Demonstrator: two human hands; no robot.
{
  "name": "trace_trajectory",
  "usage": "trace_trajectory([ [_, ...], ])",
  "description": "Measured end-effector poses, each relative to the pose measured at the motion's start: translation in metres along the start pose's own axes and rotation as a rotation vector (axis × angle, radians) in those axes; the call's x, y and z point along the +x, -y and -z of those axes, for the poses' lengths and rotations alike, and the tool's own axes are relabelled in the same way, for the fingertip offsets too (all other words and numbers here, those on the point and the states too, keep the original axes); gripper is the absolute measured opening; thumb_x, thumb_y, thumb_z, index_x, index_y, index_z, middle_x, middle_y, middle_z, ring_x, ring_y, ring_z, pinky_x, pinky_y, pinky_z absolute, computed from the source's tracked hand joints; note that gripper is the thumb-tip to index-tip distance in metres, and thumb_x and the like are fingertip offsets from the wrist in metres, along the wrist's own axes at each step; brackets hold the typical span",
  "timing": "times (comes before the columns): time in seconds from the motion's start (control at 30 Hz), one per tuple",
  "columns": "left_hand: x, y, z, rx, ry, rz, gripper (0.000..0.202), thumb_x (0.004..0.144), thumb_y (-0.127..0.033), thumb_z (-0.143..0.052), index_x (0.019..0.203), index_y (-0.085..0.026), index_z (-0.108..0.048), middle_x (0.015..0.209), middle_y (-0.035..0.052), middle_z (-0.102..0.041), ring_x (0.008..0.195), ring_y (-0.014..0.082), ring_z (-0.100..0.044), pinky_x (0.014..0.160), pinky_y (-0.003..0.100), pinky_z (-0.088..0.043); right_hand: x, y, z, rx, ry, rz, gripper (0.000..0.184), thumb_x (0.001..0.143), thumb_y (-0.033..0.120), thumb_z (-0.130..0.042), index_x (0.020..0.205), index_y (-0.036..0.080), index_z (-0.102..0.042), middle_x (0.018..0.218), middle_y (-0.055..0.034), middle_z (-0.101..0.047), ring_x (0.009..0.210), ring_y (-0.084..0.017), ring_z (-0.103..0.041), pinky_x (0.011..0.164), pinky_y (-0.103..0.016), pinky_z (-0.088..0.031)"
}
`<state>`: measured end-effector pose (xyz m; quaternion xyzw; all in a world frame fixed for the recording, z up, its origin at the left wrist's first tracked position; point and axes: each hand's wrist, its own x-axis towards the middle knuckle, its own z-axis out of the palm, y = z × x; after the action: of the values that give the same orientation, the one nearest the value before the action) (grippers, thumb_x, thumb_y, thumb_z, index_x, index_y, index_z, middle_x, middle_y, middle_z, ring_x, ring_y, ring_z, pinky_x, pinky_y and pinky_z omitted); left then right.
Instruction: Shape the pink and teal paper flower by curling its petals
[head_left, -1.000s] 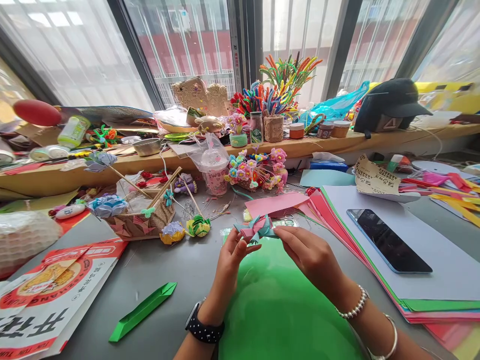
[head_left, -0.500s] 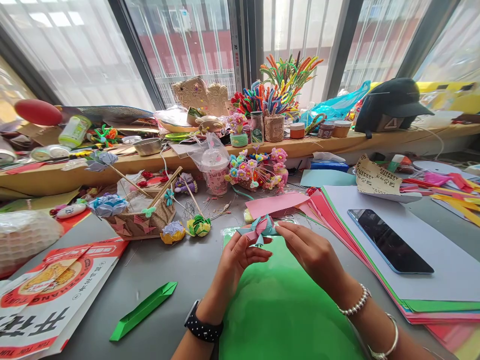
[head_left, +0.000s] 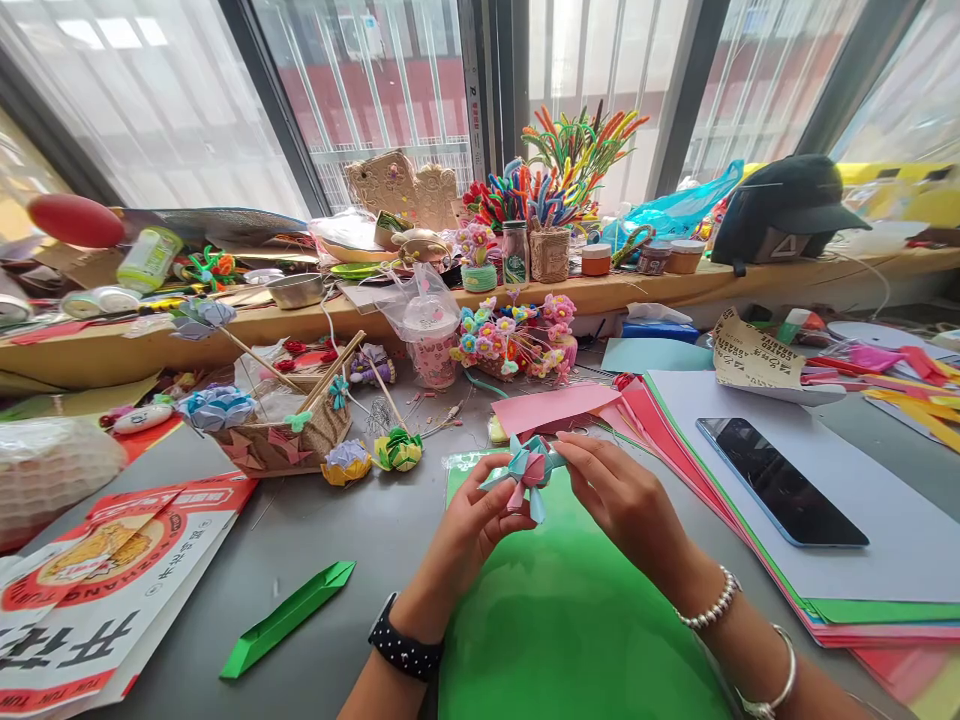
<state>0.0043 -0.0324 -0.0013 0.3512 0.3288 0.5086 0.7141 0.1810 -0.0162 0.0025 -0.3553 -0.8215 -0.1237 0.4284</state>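
Note:
A small folded paper flower (head_left: 527,470) in pink and light blue is held above a green sheet (head_left: 555,610) on the grey table. My left hand (head_left: 472,530), with a black watch on its wrist, pinches the flower from below and the left. From the right, my right hand (head_left: 626,500), with silver bracelets on its wrist, grips the flower's right edge with fingertips pressed together.
A folded green paper strip (head_left: 286,620) lies at the lower left. A phone (head_left: 780,480) rests on a stack of coloured sheets (head_left: 862,560) at the right. Paper flowers, a basket (head_left: 285,440), a drink cup (head_left: 429,340) and craft clutter fill the far side.
The paper flower has turned in my fingers, with its petals now tipped toward me and downward. Both hands stay in nearly the same place.

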Motion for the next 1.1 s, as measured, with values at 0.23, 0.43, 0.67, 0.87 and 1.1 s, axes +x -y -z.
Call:
trace_trajectory([
  [0.23, 0.002, -0.001, 0.002, -0.13, -0.078, -0.034, 0.035, 0.065, -0.027, -0.07, 0.094, -0.022, -0.052, 0.082, -0.0009, -0.067, 0.068, 0.01, -0.065, 0.068, 0.022, -0.052, 0.004, 0.004, 0.007, 0.131, -0.017, -0.037, 0.021, 0.083, 0.013, -0.049, 0.101, 0.018, -0.058, 0.099, -0.0097, -0.064, 0.093, -0.021, -0.058, 0.079, -0.037, -0.05],
  [0.43, 0.002, 0.0, -0.001, -0.077, -0.09, -0.012, 0.033, 0.066, -0.031, -0.069, 0.093, -0.02, -0.053, 0.081, 0.0001, -0.068, 0.072, 0.014, -0.066, 0.073, 0.027, -0.051, 0.006, 0.016, 0.008, 0.372, 0.059, -0.03, 0.025, 0.082, 0.022, -0.055, 0.107, 0.02, -0.055, 0.091, -0.0067, -0.064, 0.084, -0.018, -0.059, 0.072, -0.033, -0.051],
  [0.67, 0.004, 0.002, -0.003, -0.014, -0.053, 0.035, 0.027, 0.068, -0.027, -0.067, 0.089, -0.019, -0.052, 0.071, -0.0015, -0.066, 0.065, 0.012, -0.065, 0.067, 0.025, -0.05, 0.001, 0.017, 0.001, 0.388, 0.112, -0.054, 0.028, 0.085, 0.014, -0.047, 0.11, 0.021, -0.055, 0.086, -0.0058, -0.062, 0.08, -0.016, -0.057, 0.068, -0.03, -0.051],
  [0.87, 0.003, 0.006, -0.009, 0.134, -0.097, -0.011, 0.029, 0.071, -0.038, -0.062, 0.087, -0.017, -0.05, 0.07, -0.0001, -0.062, 0.058, 0.013, -0.062, 0.062, 0.028, -0.049, 0.003, 0.017, 0.003, 0.422, 0.104, -0.088, 0.021, 0.086, 0.017, -0.045, 0.104, 0.021, -0.056, 0.081, -0.0044, -0.062, 0.074, -0.015, -0.058, 0.064, -0.028, -0.051],
  [1.1, -0.002, 0.006, -0.003, 0.682, -0.289, -0.598, 0.035, 0.067, -0.028, -0.068, 0.1, -0.025, -0.057, 0.085, 0.0003, -0.05, 0.064, 0.0113, -0.049, 0.062, 0.025, -0.044, 0.006, 0.019, 0.007, 0.431, 0.105, -0.24, 0.011, 0.085, 0.024, -0.051, 0.089, 0.018, -0.058, 0.069, -0.003, -0.058, 0.061, -0.015, -0.054, 0.053, -0.025, -0.047],
])
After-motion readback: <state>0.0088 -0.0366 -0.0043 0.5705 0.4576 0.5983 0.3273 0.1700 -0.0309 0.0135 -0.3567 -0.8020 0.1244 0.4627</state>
